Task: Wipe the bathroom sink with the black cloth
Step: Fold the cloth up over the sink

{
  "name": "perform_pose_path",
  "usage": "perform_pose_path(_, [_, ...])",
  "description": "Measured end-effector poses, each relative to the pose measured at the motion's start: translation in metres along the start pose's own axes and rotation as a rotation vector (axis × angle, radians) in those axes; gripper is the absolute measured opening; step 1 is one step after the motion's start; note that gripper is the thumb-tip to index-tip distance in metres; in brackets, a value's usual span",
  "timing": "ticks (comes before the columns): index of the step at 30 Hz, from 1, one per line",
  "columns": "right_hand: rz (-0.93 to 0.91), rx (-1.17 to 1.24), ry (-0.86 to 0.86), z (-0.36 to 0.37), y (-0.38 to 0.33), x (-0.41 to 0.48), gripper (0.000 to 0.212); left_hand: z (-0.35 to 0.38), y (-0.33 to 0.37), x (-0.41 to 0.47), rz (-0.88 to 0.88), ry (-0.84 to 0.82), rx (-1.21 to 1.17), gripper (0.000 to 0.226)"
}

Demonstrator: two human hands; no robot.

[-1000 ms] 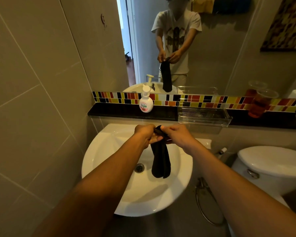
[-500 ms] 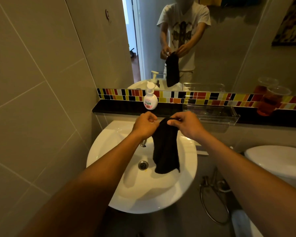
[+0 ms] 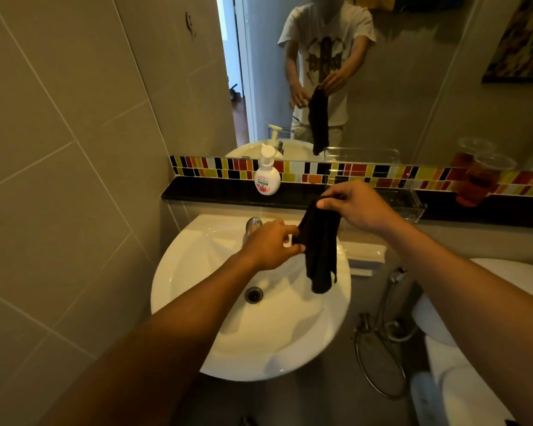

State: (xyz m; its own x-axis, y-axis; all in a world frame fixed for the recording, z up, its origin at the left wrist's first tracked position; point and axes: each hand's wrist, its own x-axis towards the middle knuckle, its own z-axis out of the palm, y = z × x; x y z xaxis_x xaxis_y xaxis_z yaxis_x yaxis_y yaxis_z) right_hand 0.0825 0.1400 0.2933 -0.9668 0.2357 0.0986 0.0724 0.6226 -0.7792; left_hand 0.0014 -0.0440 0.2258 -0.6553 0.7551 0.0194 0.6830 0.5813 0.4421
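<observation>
Black cloth: frame centre, hung above sink bowl, pinched at top by right hand, gripped at left edge by left hand; basin not yet touched, wiping judged entirely outstanding

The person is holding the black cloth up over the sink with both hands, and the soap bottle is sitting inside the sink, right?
Not quite. The soap bottle isn't inside the sink; it stands on the dark ledge behind it, as the head view shows. The rest is right: the left hand and right hand both hold the black cloth up over the sink.
</observation>
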Motion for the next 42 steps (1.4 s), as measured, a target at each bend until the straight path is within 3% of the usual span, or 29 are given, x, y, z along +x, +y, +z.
perform_pose_path(3, [0.011, -0.062, -0.027, -0.007, 0.007, -0.004, 0.012, -0.019, -0.009, 0.001, 0.034, 0.140, 0.297, 0.038])
perform_pose_path(7, [0.010, -0.084, 0.018, -0.005, 0.014, -0.009, 0.006, -0.043, -0.013, 0.005, 0.091, 0.142, 0.520, 0.044])
perform_pose_path(11, [0.051, -0.108, -0.010, -0.003, 0.022, -0.015, 0.009, -0.056, -0.016, 0.005, 0.076, 0.201, 0.320, 0.033])
perform_pose_path(16, [0.079, -0.004, 0.043, 0.003, 0.029, -0.022, 0.016, -0.065, -0.014, -0.002, 0.010, 0.117, -0.271, 0.013])
perform_pose_path(21, [0.144, 0.162, 0.164, 0.017, 0.027, -0.017, 0.029, -0.063, -0.003, -0.004, -0.083, 0.085, -0.631, 0.017])
perform_pose_path(25, [0.247, 0.506, 0.203, 0.034, 0.024, -0.017, 0.035, -0.057, 0.001, -0.001, -0.143, 0.175, -0.731, 0.021])
perform_pose_path(28, [0.338, 0.743, 0.014, 0.052, 0.038, -0.026, 0.051, -0.052, 0.003, 0.000, -0.189, 0.214, -0.812, 0.024])
perform_pose_path(31, [0.429, 0.691, -0.180, 0.076, 0.058, -0.038, 0.033, -0.045, 0.002, 0.002, -0.205, 0.206, -0.780, 0.022])
perform_pose_path(34, [0.470, 0.695, -0.117, 0.086, 0.063, -0.037, 0.025, -0.037, -0.004, 0.000, -0.236, 0.177, -0.746, 0.023])
perform_pose_path(37, [0.430, 0.772, -0.028, 0.080, 0.060, -0.032, 0.033, -0.024, -0.017, -0.004, -0.354, 0.051, -0.752, 0.029])
perform_pose_path(39, [0.417, 0.649, -0.047, 0.080, 0.059, -0.031, 0.037, -0.013, -0.024, -0.006, -0.444, -0.015, -0.739, 0.037])
perform_pose_path(42, [0.443, 0.403, -0.020, 0.088, 0.060, -0.031, 0.024, 0.008, -0.030, -0.010, -0.564, -0.027, -0.766, 0.049])
